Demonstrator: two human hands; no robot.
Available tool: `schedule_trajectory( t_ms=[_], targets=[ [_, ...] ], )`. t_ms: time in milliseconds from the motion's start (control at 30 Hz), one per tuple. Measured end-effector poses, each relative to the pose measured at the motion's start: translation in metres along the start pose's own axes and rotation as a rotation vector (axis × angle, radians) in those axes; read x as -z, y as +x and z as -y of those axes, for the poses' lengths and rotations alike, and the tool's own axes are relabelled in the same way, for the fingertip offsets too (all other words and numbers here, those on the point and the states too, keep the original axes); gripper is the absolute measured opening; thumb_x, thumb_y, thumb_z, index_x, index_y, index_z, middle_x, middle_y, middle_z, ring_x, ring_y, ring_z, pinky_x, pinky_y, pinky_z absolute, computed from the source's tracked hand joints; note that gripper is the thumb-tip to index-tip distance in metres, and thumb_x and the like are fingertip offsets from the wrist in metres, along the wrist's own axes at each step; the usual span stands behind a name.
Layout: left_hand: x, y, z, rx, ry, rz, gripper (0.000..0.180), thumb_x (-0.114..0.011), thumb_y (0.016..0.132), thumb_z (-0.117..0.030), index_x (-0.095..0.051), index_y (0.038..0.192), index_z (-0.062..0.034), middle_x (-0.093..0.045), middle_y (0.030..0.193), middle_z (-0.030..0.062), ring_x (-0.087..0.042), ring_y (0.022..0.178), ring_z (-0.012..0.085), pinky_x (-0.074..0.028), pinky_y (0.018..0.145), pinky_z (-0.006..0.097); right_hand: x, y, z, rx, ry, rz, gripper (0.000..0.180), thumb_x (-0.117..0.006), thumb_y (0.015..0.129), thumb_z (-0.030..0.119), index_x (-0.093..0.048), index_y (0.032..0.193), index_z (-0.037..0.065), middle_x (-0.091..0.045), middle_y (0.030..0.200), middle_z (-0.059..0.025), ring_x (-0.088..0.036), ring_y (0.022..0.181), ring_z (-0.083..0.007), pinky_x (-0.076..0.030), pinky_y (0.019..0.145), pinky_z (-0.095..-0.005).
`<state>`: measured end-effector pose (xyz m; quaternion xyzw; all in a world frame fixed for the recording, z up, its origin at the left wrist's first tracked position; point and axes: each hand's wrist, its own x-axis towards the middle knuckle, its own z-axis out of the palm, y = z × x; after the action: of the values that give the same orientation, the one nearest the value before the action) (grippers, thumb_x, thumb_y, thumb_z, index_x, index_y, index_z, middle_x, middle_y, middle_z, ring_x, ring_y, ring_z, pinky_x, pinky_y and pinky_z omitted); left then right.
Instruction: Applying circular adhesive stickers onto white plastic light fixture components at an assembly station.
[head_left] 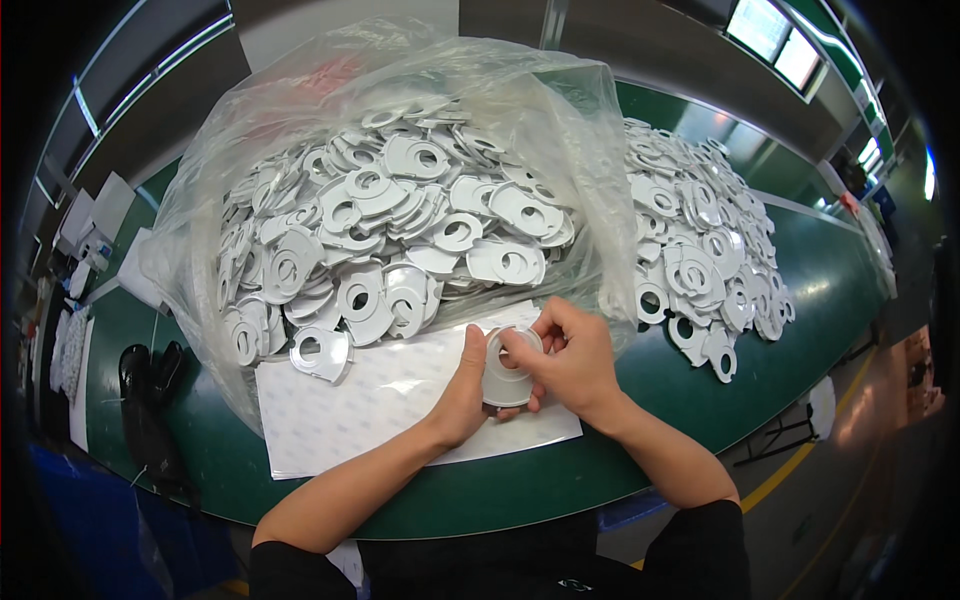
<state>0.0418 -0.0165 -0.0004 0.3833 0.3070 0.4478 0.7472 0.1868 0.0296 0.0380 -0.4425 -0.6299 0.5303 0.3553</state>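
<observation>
My left hand (462, 392) and my right hand (567, 358) together hold one flat white plastic piece with a round hole (506, 378) above a white sheet (350, 410) on the green table. My left thumb lies along the piece's left edge; my right fingers press on its ring at the top. Just behind my hands a clear plastic bag (250, 130) lies open, heaped with several of the same white pieces (390, 230).
A second loose heap of white pieces (700, 250) lies on the green table (620, 480) to the right of the bag. A black object (150, 380) sits at the table's left edge, with white papers (95, 215) farther left. The floor with a yellow line (790, 465) is at lower right.
</observation>
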Motion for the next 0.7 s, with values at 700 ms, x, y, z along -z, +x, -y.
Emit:
schedule_trajectory(
  t_ms=[700],
  targets=[
    [0.008,0.001,-0.011,0.18,-0.229,-0.013,0.072,-0.011,0.09,-0.068,-0.047,0.107,-0.0079,-0.061,0.088,0.0169,-0.062,0.078,0.0256,-0.042,0.052,0.028,0.019,0.008,-0.009,0.161,-0.461,0.054,0.019,-0.061,0.086,0.018,-0.059,0.082,-0.001,-0.061,0.068,-0.0087,-0.055,0.058,-0.0178,-0.043,0.053,-0.0327]
  ],
)
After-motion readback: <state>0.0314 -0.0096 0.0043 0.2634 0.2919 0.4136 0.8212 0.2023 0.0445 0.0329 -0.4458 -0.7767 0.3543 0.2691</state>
